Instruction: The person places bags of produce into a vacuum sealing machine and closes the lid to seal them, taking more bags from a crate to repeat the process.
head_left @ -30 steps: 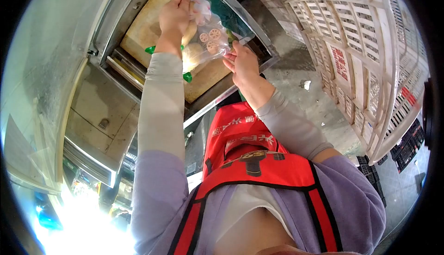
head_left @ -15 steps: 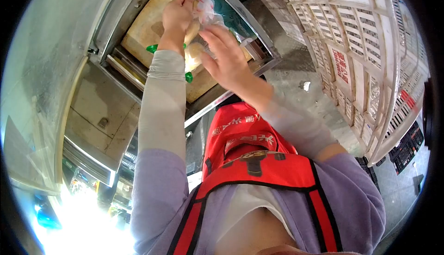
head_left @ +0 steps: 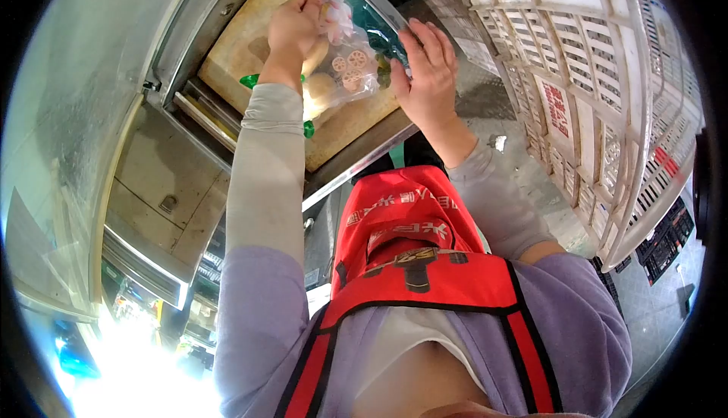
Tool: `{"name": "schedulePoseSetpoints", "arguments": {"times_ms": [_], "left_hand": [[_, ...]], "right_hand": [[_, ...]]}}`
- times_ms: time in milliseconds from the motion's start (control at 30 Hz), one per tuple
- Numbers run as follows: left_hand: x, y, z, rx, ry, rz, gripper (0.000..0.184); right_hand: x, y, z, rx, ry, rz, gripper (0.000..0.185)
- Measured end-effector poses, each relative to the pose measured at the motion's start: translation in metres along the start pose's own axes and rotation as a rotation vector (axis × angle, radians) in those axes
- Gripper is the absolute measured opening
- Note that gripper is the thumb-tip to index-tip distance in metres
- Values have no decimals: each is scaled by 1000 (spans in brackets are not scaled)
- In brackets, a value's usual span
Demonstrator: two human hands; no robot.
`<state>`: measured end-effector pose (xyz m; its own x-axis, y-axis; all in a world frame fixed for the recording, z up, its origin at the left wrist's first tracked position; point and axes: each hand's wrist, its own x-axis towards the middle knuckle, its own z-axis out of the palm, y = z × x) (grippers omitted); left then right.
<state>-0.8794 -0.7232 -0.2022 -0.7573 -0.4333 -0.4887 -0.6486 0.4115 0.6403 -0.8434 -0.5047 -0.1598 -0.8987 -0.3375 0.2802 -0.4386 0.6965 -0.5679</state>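
My left hand (head_left: pixel 294 29) is closed on the gathered top of a clear plastic bag (head_left: pixel 350 90) above a worn yellowish board (head_left: pixel 241 35). Through the plastic show several orange-pink wheel-shaped pieces (head_left: pixel 355 65) and pale round items (head_left: pixel 322 88); dark green pieces (head_left: pixel 384 71) lie at its right end. Green bits (head_left: pixel 249 81) stick out near my left wrist. Just right of the bag, my right hand (head_left: pixel 428 73) is raised with its fingers apart, holding nothing.
A metal frame (head_left: pixel 356 161) surrounds the board. Large white plastic crates (head_left: pixel 561 77) stand at the right on the floor, with black crates (head_left: pixel 667 243) behind. A glass panel (head_left: pixel 68 114) rises at the left. Below me is my red apron (head_left: pixel 425 281).
My right hand has let go of the bag, passed over it and moved right with its fingers spread. My left hand has stayed nearly in place on the bag.
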Motion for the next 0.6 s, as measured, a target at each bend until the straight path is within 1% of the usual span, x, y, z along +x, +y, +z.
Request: {"name": "schedulePoseSetpoints", "arguments": {"times_ms": [133, 200, 367, 433, 600], "left_hand": [[-2, 6, -3, 77, -8, -24, 33], [-4, 7, -4, 41, -9, -23, 33], [4, -1, -1, -54, -37, -61, 34], [7, -4, 1, -74, -43, -81, 35], [13, -13, 3, -55, 0, -38, 38]], "right_hand": [[2, 3, 1, -34, -30, 38, 38], [0, 2, 5, 13, -44, 45, 35], [-8, -10, 7, 7, -78, 36, 30], [-11, -15, 7, -25, -180, 56, 29], [-17, -20, 4, -98, -263, 27, 37]]}}
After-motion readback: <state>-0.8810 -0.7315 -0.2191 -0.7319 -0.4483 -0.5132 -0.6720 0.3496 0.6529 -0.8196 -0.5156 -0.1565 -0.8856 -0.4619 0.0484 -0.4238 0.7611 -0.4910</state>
